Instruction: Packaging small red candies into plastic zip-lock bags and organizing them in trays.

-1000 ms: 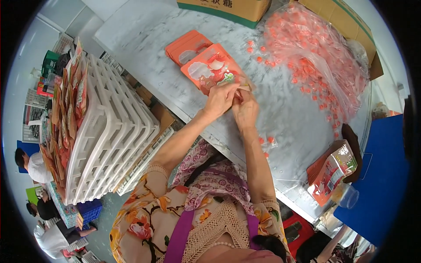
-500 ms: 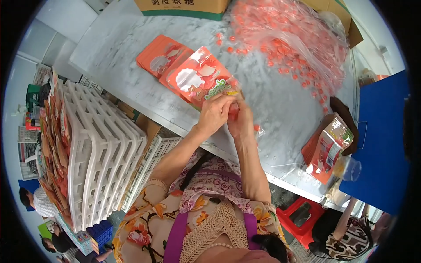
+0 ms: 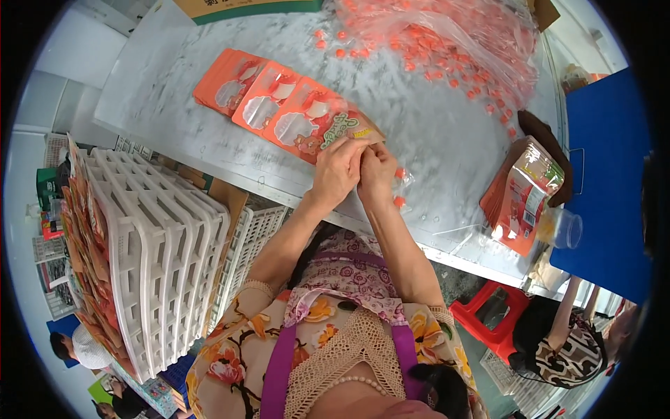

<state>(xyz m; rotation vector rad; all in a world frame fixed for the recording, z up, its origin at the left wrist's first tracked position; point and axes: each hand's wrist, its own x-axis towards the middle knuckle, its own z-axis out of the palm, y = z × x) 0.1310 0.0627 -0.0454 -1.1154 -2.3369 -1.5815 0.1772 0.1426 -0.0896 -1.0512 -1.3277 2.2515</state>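
Note:
Close together at the table's near edge, both my hands pinch the bottom end of a red candy pouch (image 3: 300, 126) with a white cloud-shaped patch and a bear. My left hand (image 3: 336, 171) is closed, thumb and fingers on the pouch's edge. Beside it, my right hand (image 3: 377, 173) is closed at the pouch's corner; its palm is hidden. The pouch lies flat, overlapping a second red pouch (image 3: 259, 112) and a fanned stack of pouches (image 3: 222, 87). Small wrapped red candies (image 3: 400, 202) lie just right of my right hand.
A big clear bag of red candies (image 3: 447, 35) spills across the far table. More pouches (image 3: 520, 202) stand at the right by a clear plastic jar (image 3: 564, 228) and a blue panel (image 3: 604, 181). Stacked white crates (image 3: 164, 258) rise at left. A person sits near a red stool (image 3: 492, 318).
The pouch has come down from a raised tilt to lie flat across the others. The red candy that showed in my right hand is no longer visible. The view has shifted slightly.

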